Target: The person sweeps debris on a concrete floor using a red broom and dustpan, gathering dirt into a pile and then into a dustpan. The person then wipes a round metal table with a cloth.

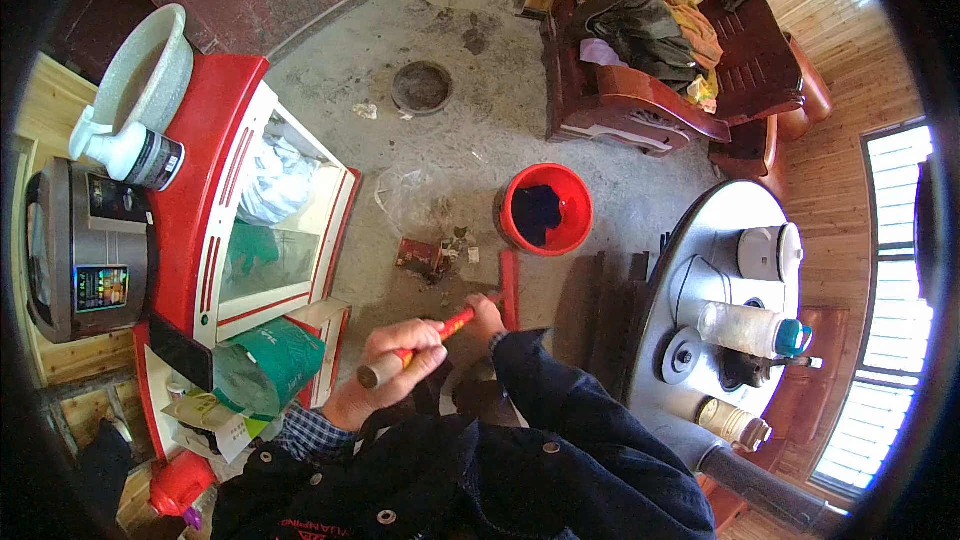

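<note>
Both my hands hold a long red handle point(454, 325) with yellow markings. My left hand point(397, 364) grips it near its pale end, close to my body. My right hand point(486, 317) is closed around it farther along. Just beyond my right hand a red bar-shaped head point(509, 289) lies at the floor; whether it joins the handle is hard to tell. A small heap of litter with a dark red box point(418, 256) lies on the concrete ahead of my hands. A red plastic bucket point(553, 229) with something dark inside stands past the red bar.
At left stands a red and white cabinet point(201, 165) bearing a basin point(180, 67) and a spray bottle point(154, 157). A round metal stove table point(649, 330) with jars is at right. A wooden armchair point(637, 112) holds clothes. A round dark dish point(422, 88) lies on the floor.
</note>
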Available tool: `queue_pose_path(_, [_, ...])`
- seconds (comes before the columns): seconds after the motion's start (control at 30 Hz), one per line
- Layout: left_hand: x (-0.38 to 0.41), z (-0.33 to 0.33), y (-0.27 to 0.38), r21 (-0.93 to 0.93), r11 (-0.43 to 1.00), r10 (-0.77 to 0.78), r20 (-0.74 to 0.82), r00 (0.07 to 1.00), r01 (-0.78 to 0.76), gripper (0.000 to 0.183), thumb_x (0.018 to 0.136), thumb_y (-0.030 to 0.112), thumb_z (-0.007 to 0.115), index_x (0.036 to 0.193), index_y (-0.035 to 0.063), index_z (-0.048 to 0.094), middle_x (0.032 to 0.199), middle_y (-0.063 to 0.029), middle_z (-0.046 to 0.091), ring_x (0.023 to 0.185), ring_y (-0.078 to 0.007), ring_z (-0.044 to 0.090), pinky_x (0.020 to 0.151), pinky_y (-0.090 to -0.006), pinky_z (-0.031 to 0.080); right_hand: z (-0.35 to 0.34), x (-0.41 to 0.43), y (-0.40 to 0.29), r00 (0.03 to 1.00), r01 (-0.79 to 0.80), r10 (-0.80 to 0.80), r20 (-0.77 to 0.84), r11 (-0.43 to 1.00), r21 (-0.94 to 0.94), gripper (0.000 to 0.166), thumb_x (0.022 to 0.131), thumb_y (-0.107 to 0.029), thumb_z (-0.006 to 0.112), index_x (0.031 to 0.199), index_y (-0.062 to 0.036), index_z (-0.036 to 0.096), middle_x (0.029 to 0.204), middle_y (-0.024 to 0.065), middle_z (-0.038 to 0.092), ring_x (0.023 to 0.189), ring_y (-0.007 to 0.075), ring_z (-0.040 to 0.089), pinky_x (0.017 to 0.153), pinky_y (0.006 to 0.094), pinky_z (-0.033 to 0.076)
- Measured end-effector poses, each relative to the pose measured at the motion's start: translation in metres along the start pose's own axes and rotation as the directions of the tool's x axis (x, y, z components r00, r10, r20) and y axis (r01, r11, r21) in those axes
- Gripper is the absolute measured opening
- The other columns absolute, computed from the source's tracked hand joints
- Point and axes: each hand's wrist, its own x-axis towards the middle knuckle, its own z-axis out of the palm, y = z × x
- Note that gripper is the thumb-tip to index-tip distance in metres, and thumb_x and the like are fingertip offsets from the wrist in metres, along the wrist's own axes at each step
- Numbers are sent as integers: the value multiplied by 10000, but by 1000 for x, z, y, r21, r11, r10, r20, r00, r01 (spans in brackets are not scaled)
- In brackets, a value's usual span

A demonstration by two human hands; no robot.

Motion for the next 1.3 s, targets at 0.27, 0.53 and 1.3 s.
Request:
queue_pose_path(0.27, [36, -5, 50, 197, 925, 289, 196, 937, -326, 201, 697, -5, 705, 764, 49, 523, 775, -72, 589, 784, -259, 602, 869, -405, 470, -35, 91, -35, 975, 185, -182, -131, 983, 15, 222, 769, -247, 672, 780, -37, 601, 770, 167, 581, 761, 375, 594, 658, 432, 477])
queue_pose_path(0.53, [45, -1, 25, -505, 842, -301, -149, 942, 190, 385, 811, 138, 630, 1140, 58, 447, 1141, -125, 519, 1141, -251, 480, 1000, -428, 363, -137, 67, -109, 957, 116, -44, -287, 964, 239, 186, 811, -199, 669, 790, -28, 599, 732, 144, 581, 687, 292, 605, 626, 377, 479])
queue_pose_path(1.3, [-52, 145, -243, -822, 191, -941, -308, 137, -537, 85, 875, 49, 403, 798, 42, 369, 710, -97, 408, 641, -228, 468, 667, -450, 494, -223, 39, -175, 469, 237, -694, 547, 695, 678, 188, 741, -48, 723, 893, -71, 615, 960, 72, 617, 916, 220, 587, 789, 350, 468])
